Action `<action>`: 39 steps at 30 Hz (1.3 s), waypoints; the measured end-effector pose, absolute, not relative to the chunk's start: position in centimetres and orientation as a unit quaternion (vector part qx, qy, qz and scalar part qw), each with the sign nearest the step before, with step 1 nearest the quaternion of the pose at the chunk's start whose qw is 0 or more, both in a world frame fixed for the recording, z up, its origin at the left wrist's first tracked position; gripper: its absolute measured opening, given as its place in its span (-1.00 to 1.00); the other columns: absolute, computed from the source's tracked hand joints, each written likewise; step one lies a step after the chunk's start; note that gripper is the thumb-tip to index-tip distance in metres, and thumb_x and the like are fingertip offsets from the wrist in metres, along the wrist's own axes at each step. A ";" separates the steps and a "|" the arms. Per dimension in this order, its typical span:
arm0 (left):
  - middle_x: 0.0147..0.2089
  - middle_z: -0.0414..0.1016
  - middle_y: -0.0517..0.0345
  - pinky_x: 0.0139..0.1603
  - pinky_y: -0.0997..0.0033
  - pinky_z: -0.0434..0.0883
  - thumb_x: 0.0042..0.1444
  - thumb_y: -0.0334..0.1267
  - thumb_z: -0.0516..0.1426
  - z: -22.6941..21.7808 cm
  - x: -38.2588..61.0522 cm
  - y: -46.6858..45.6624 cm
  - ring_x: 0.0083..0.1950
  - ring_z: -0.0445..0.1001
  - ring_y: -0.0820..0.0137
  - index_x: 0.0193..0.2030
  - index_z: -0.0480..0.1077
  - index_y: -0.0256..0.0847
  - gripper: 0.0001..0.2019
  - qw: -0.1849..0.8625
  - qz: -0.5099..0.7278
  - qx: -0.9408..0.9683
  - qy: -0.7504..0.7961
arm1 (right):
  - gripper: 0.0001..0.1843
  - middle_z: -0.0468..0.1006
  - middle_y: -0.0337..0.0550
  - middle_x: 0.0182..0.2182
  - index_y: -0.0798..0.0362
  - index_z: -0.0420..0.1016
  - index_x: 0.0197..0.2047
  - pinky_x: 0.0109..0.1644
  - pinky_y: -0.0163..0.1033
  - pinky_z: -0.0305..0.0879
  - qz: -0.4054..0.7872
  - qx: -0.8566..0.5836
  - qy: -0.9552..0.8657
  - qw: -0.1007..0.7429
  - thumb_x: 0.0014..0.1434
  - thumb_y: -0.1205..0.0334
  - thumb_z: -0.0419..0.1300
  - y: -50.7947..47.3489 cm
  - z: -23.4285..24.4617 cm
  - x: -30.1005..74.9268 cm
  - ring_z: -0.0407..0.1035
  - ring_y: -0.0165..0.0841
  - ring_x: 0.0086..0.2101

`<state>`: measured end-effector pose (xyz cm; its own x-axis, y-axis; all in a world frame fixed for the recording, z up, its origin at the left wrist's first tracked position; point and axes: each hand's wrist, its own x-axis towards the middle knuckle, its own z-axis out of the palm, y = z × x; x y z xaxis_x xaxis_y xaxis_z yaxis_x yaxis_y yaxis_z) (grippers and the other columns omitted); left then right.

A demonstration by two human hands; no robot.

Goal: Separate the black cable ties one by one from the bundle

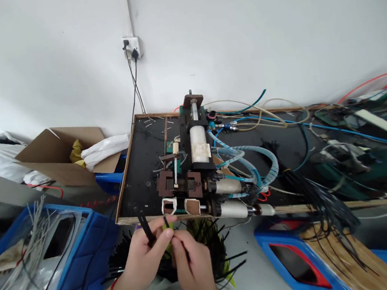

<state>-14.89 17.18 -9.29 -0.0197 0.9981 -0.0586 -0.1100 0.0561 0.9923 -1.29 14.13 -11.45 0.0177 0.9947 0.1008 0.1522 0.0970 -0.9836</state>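
Note:
My left hand (148, 249) is closed around black cables (144, 226), whose ends stick up past the fingers. Against it, my right hand (193, 262) pinches a black cable, mostly hidden by the fingers. A short black end (166, 221) and a yellow-green piece (170, 246) show between the two hands; how they join is hidden. Just beyond my fingertips stands a pneumatic machine (199, 145) with two white-rimmed jaws (169, 206) at the table's front edge. Below the hands lies a bundle of black cables (215, 240) with yellow-green material.
Blue crates stand left (86, 250) and right (278, 242), the left one with pale wires (22, 271). A bunch of black wires (303, 188) hangs over the black tabletop's (140, 169) front edge. Air hoses (260, 153) loop right. An open cardboard box (54, 154) sits left.

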 end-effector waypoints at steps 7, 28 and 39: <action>-0.44 0.55 0.10 -0.26 0.28 0.43 0.17 -0.16 0.28 -9.0 -15.0 18.5 -0.36 0.49 0.23 -0.12 0.69 -0.11 -0.80 0.423 0.489 0.514 0.564 | -0.59 0.44 -0.27 -0.63 0.02 0.50 -0.31 -0.47 -0.30 0.16 0.574 -0.470 -0.510 0.437 0.44 -0.05 0.04 14.0 -12.7 -1.1 0.30 -0.40 -0.60; -0.56 0.16 0.30 -0.49 0.40 0.07 0.38 0.08 0.00 -10.8 -14.7 18.8 -0.54 0.04 0.45 -0.17 0.43 -0.18 -0.62 0.596 0.591 0.347 0.419 | -0.73 0.13 -0.47 -0.82 0.05 0.50 -0.42 -0.56 -0.33 -0.03 0.770 -0.207 -0.049 0.602 0.30 0.15 0.28 16.4 -13.7 -3.0 -0.19 -0.49 -0.71; -0.54 0.18 0.32 -0.46 0.39 0.08 0.37 0.05 -0.01 -11.0 -15.2 18.8 -0.51 0.06 0.41 -0.18 0.27 -0.08 -0.74 0.634 0.585 0.310 0.400 | -0.75 0.14 -0.47 -0.83 0.07 0.56 -0.41 -0.58 -0.36 -0.02 0.775 -0.192 -0.045 0.601 0.30 0.17 0.28 16.5 -13.9 -3.3 -0.20 -0.51 -0.73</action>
<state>-15.19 18.78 -10.96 -0.0043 0.9897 -0.1429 -0.4935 0.1222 0.8611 -3.33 16.53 -13.92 -0.2038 0.9483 -0.2432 -0.9141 -0.2732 -0.2995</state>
